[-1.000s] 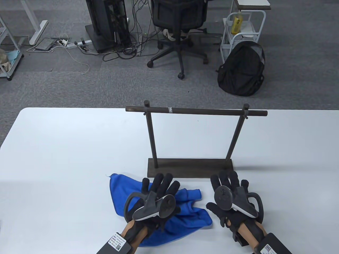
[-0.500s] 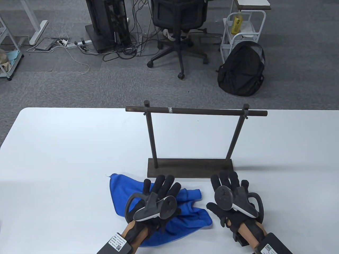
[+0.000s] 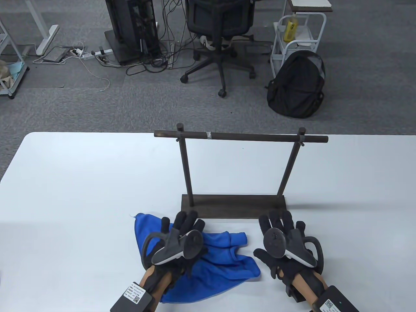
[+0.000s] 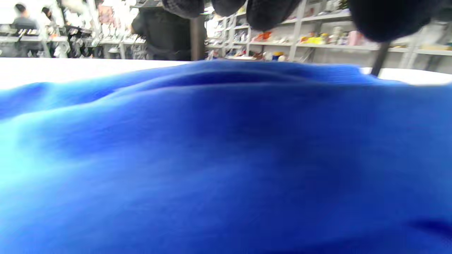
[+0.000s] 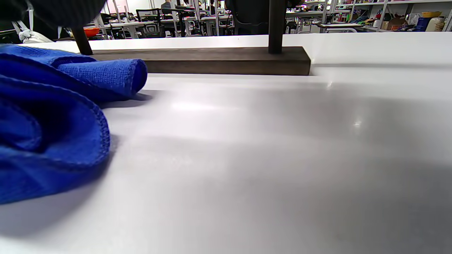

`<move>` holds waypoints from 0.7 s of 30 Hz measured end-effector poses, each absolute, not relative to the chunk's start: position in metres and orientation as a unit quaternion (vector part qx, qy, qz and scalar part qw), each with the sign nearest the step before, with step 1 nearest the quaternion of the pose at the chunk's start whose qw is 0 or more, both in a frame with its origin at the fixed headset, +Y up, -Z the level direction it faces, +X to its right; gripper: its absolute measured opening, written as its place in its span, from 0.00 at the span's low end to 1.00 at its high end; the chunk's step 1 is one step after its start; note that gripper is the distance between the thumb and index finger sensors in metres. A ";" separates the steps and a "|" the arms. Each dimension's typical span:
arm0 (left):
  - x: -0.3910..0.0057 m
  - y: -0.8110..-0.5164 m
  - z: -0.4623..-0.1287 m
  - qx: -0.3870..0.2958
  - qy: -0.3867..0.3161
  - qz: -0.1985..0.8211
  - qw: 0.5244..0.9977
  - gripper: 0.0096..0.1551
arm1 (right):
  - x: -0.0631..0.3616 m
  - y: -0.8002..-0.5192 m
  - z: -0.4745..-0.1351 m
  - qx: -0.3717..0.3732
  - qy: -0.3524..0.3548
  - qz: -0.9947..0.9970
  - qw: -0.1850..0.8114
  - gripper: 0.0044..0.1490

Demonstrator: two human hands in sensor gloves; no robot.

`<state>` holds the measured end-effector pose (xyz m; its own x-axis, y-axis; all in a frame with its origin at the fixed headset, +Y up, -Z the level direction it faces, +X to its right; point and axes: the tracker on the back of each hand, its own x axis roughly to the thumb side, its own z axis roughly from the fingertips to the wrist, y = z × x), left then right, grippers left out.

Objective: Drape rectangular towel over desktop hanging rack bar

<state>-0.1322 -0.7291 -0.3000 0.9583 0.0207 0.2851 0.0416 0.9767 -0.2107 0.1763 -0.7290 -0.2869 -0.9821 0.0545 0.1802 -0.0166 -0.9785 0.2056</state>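
Note:
A crumpled blue towel [image 3: 224, 260] lies on the white table [image 3: 81, 195] near the front edge; it fills the left wrist view [image 4: 212, 158] and shows at the left of the right wrist view [image 5: 53, 116]. A dark wooden rack stands behind it, with a bare top bar [image 3: 240, 136] and a flat base [image 3: 234, 206] that also shows in the right wrist view [image 5: 212, 60]. My left hand [image 3: 182, 224] lies over the towel's left part with fingers spread. My right hand [image 3: 279, 224] rests flat on the table, right of the towel, fingers spread just before the base.
The rack's two uprights [image 3: 187, 169] rise from the base. Beyond the table's far edge are an office chair [image 3: 221, 29], a black backpack [image 3: 297, 84] and a white trolley [image 3: 299, 29] on the carpet.
My left hand has moved to the left over the towel, uncovering more of its right part. My right hand has not moved.

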 end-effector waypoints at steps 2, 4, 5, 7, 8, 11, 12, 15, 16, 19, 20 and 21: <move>-0.157 -0.729 -0.311 -0.110 -0.099 0.000 0.989 0.45 | 0.175 -0.729 -0.287 0.094 0.101 0.990 0.013 0.62; -0.189 -0.730 -0.323 -0.107 -0.036 0.009 0.994 0.44 | 0.173 -0.729 -0.288 0.098 0.101 0.990 0.011 0.62; -0.205 -0.733 -0.328 -0.109 -0.010 0.017 0.994 0.44 | 0.172 -0.730 -0.288 0.099 0.102 0.990 0.011 0.62; -0.230 -0.737 -0.335 -0.115 0.027 0.044 0.992 0.43 | 0.170 -0.731 -0.290 0.102 0.105 0.989 0.007 0.62; -0.242 -0.739 -0.338 -0.114 0.048 0.061 0.990 0.43 | 0.170 -0.732 -0.291 0.103 0.105 0.989 0.005 0.62; -0.263 -0.745 -0.341 -0.111 0.081 0.096 0.986 0.42 | 0.170 -0.733 -0.292 0.103 0.106 0.989 0.002 0.62; -0.267 -0.747 -0.341 -0.111 0.090 0.101 0.984 0.41 | 0.171 -0.733 -0.293 0.102 0.107 0.989 0.002 0.62; -0.271 -0.752 -0.343 -0.113 0.098 0.087 0.985 0.41 | 0.173 -0.735 -0.295 0.097 0.111 0.989 -0.001 0.62; -0.270 -0.752 -0.344 -0.115 0.095 0.080 0.986 0.40 | 0.174 -0.736 -0.295 0.095 0.111 0.989 -0.002 0.62; -0.265 -0.749 -0.344 -0.106 0.090 0.070 0.988 0.39 | 0.175 -0.735 -0.295 0.094 0.107 0.990 -0.001 0.62; -0.263 -0.749 -0.344 -0.105 0.088 0.069 0.988 0.38 | 0.174 -0.735 -0.295 0.096 0.106 0.990 -0.001 0.62; -0.262 -0.750 -0.344 -0.107 0.088 0.067 0.988 0.38 | 0.174 -0.735 -0.295 0.097 0.106 0.990 -0.002 0.62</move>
<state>-0.2623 -0.7501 -0.3440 0.9754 0.1139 -0.1885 -0.1515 0.9683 -0.1989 0.1742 -0.7350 -0.2946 -0.9812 0.0174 0.1922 0.0238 -0.9774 0.2099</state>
